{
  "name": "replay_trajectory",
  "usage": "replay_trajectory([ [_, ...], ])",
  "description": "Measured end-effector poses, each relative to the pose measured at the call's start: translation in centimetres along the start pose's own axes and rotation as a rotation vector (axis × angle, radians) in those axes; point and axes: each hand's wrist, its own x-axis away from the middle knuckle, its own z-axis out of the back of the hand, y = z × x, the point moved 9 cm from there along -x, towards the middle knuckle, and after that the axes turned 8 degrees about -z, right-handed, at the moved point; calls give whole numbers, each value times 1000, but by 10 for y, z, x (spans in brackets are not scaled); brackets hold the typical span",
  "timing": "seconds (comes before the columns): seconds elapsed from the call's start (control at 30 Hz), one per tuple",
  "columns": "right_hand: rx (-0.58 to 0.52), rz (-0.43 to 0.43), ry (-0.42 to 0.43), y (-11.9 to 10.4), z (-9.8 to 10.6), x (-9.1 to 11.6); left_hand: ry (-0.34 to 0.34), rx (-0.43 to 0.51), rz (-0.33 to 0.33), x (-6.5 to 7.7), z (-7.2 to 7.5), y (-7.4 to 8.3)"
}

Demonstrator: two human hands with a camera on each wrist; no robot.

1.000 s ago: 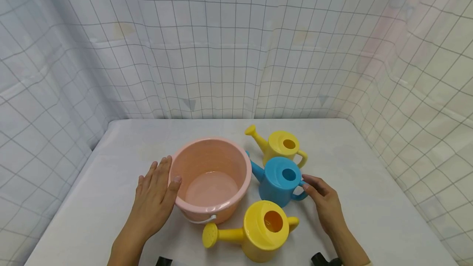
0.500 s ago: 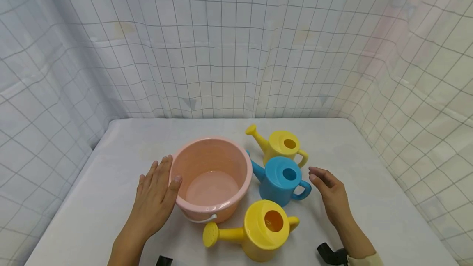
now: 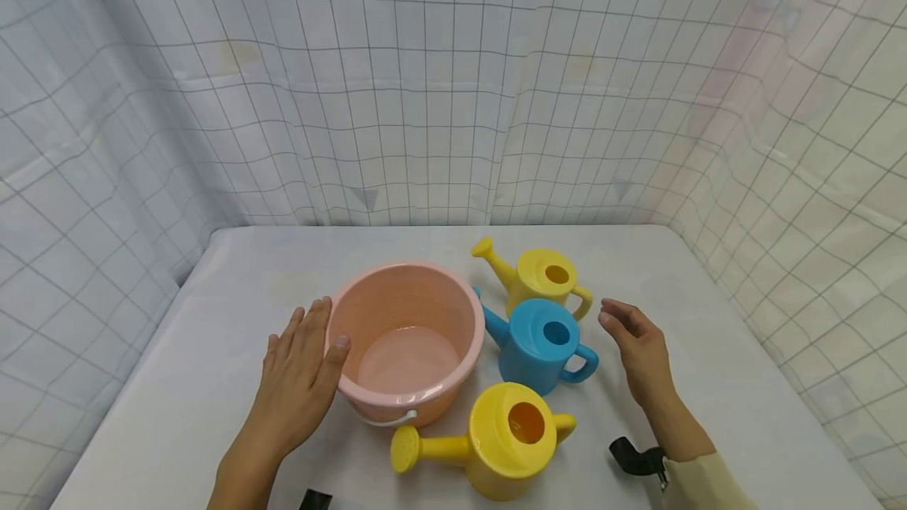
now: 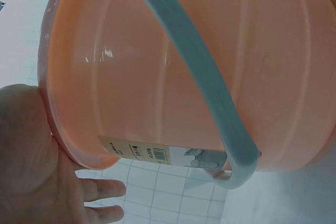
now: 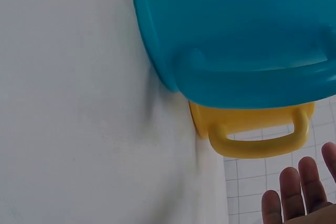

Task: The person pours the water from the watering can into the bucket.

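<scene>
My left hand (image 3: 305, 376) lies against the left side of a pink bucket (image 3: 476, 341), fingers extended and thumb over the rim. In the left wrist view, the bucket's pale carrying handle (image 4: 202, 72) hangs across its ribbed wall. My right hand (image 3: 641, 352) is held just right of a blue watering can (image 3: 534, 356), loosely bent fingers apart from its handle (image 3: 584, 365) and holding nothing. Behind the blue can stands a yellow watering can (image 3: 527, 286). A second yellow watering can (image 3: 489, 455) stands in front, its spout pointing left. All three cans are upright.
The white table (image 3: 163, 392) is enclosed by white grid-patterned curtains (image 3: 453, 101) at the back and sides. A black curved piece (image 3: 634, 459) shows by the right wrist, and a small black piece (image 3: 315, 500) at the bottom edge.
My right hand has let go of the blue watering can's handle and drawn back to the right and slightly away. My left hand and the bucket stay where they were.
</scene>
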Motion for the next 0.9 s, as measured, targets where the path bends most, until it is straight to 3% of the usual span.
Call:
replay_trajectory([
  [0.73, -11, 88, -8, -2, -16, -33, -16, 3, 12, 0, 0, -1],
  [0.9, 5, 126, -18, 13, -21, -50, -16, -5, 14, 0, 0, -1],
])
